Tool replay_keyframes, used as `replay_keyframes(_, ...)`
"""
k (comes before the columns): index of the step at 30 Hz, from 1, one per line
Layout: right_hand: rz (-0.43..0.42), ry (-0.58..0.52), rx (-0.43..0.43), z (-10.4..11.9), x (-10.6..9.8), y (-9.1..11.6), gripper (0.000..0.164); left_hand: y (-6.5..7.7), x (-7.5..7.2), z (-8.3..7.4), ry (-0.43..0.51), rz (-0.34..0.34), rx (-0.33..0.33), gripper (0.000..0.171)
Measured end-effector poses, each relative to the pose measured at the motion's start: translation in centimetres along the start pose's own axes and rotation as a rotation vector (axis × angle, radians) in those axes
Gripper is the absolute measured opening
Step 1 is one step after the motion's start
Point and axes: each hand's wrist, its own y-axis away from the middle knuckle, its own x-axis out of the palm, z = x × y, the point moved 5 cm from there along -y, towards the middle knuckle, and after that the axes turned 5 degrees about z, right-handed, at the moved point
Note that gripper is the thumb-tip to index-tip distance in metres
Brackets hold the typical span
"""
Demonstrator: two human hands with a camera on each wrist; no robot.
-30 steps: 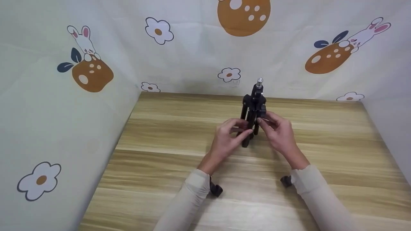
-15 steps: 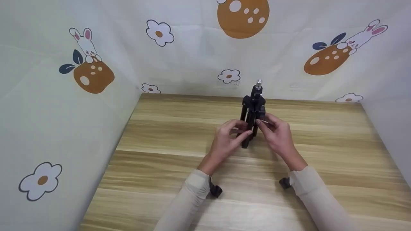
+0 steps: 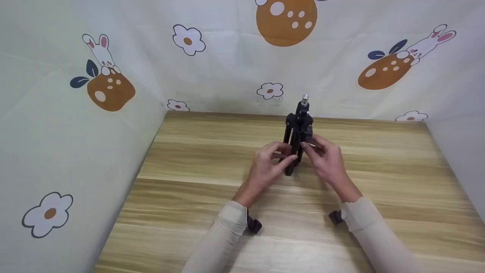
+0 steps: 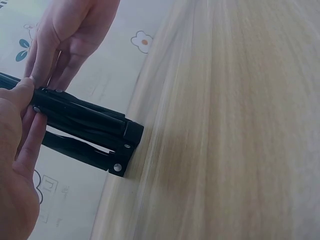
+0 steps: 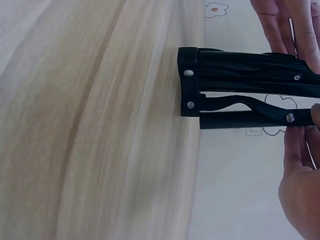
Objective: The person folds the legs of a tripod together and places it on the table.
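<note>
A black light stand (image 3: 299, 127) with a silver stud at its top stands upright on the table, its legs folded close together. My left hand (image 3: 267, 161) pinches the near left leg between thumb and fingers. On the other side, my right hand (image 3: 330, 159) pinches another leg just under the dark knob (image 3: 309, 131). From the left wrist, the legs (image 4: 85, 112) and their riveted bottom joint (image 4: 127, 147) show close over the wood. In the right wrist view, a slim gap separates the lower leg (image 5: 240, 119), held by my right hand (image 5: 302, 185), from the others.
The wood-grain table (image 3: 197, 151) ends at a pale cloth backdrop (image 3: 227, 64) printed with flowers, rabbits and oranges, close behind the stand. More cloth rises at left (image 3: 75, 151) and right. Small black devices (image 3: 254, 226) stick out at both sleeve cuffs.
The right hand has drawn very slightly left toward the left hand. Both keep their hold on the stand, and the whole head view has shifted a little.
</note>
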Motion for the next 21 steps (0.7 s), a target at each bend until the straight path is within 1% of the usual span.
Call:
replay_keyframes(7, 0.009, 0.012, -0.011, 0.09, 0.29, -0.02, 0.023, 0.08, -0.14, 0.04, 0.009, 0.000, 0.005, 0.025)
replay_keyframes(21, 0.010, -0.007, 0.014, 0.07, 0.29, 0.22, 0.025, 0.25, -0.05, 0.12, -0.006, 0.000, 0.020, 0.027)
